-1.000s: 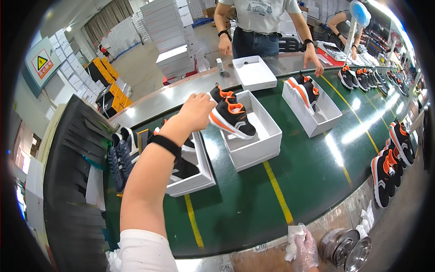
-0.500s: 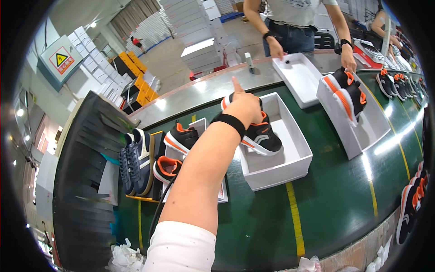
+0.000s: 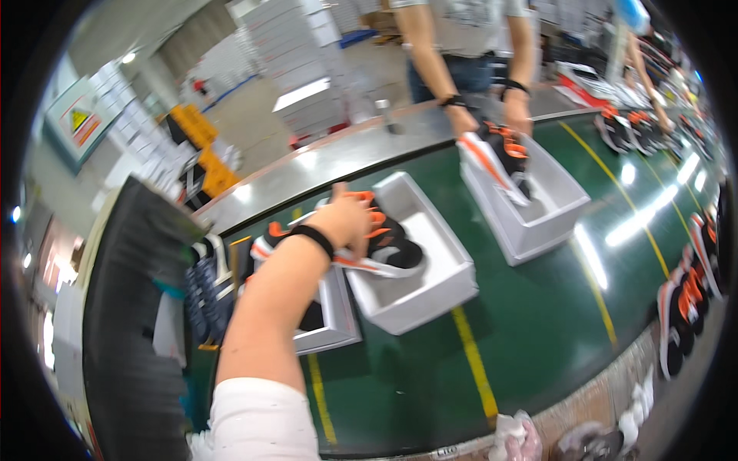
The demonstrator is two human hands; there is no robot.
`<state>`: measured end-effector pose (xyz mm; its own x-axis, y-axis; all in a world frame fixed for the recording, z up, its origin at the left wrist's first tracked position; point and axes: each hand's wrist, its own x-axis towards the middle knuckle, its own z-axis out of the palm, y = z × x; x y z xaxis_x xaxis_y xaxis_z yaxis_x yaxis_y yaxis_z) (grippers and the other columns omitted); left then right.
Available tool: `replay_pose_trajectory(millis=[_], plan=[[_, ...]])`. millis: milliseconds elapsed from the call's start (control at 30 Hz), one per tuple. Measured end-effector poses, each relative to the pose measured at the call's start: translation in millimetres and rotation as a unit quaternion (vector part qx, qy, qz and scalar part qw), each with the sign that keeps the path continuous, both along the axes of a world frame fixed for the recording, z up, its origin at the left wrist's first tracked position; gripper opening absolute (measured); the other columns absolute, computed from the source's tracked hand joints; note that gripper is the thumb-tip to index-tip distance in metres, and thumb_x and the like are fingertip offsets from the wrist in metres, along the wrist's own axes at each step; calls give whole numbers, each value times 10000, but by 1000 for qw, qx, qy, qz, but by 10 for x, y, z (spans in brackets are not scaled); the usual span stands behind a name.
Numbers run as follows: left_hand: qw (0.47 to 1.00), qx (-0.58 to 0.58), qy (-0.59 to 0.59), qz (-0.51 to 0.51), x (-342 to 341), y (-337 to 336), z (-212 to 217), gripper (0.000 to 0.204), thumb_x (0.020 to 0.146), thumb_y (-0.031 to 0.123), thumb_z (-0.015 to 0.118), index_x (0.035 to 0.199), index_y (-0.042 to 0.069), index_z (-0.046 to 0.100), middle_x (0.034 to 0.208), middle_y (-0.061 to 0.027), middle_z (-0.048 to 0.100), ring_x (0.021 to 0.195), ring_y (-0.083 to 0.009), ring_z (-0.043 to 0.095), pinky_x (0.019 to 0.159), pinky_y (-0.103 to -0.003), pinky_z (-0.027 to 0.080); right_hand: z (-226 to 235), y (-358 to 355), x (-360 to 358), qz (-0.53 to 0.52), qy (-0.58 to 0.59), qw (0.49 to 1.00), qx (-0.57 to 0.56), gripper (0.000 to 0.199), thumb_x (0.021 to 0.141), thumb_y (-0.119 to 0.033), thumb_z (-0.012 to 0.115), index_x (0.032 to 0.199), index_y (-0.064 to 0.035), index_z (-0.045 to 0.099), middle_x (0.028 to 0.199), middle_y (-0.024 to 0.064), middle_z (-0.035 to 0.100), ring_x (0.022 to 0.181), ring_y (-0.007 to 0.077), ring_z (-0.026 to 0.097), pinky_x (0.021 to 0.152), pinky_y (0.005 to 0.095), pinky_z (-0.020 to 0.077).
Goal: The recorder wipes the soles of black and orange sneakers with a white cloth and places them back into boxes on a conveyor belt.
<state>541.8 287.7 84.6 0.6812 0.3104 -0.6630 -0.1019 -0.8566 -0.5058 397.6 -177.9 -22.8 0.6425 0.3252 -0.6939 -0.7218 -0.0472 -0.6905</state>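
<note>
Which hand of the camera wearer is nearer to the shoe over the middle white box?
Left. The left hand is on the shoe; the gloved right hand is well away from it, at the lower edge of the picture.

Room right, crowding left

A broad stretch of bare green belt (image 3: 407,392) is offered between the right hand (image 3: 523,439) and the middle white box (image 3: 427,305). Leftward, passage is blocked by the left white box (image 3: 334,338) just beside it and the left forearm (image 3: 265,330) above. Over the middle white box, the left is filled by the left hand (image 3: 347,223) and a black-and-orange shoe (image 3: 396,252); room is offered rightward.
</note>
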Motion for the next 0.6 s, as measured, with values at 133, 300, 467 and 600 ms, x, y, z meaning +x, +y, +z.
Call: replay_pose_trajectory(millis=[133, 300, 467, 600], plan=[[994, -7, -81, -79, -312, -15, 202, 732, 556, 715, 637, 849, 47, 705, 857, -149, 650, 882, -305, 619, 1026, -528, 236, -116, -92, -78, -17, -27, 999, 24, 472, 925, -229, 560, 1328, -28, 418, 973, 41, 602, 627, 81, 519, 497, 218, 422], [992, -15, -127, -9, -603, -443, 780, 686, 588, 719, 631, 660, 38, 672, 651, -128, 611, 680, -274, 598, 795, -382, 438, -556, -343, -265, 90, -292, 947, -102, 445, 836, -130, 630, 1240, -3, 492, 1015, 104, 615, 870, 191, 605, 740, 328, 503], [947, -175, -232, 137, -1290, -1250, 1313, 605, 668, 597, 699, 675, -7, 668, 567, -90, 579, 557, -218, 519, 545, -341, 441, -730, -537, -406, -45, -89, 992, 81, 397, 892, -161, 566, 1264, -52, 476, 972, 84, 611, 758, 163, 601, 631, 307, 508], [531, -635, -280, 485, -2203, -1722, 524, 533, 853, 474, 617, 1005, -36, 652, 944, -85, 677, 805, -141, 634, 762, -273, 507, -436, -720, -605, -184, -7, 960, 210, 266, 939, -184, 520, 1196, -125, 487, 863, 22, 573, 646, 115, 557, 508, 267, 477]])
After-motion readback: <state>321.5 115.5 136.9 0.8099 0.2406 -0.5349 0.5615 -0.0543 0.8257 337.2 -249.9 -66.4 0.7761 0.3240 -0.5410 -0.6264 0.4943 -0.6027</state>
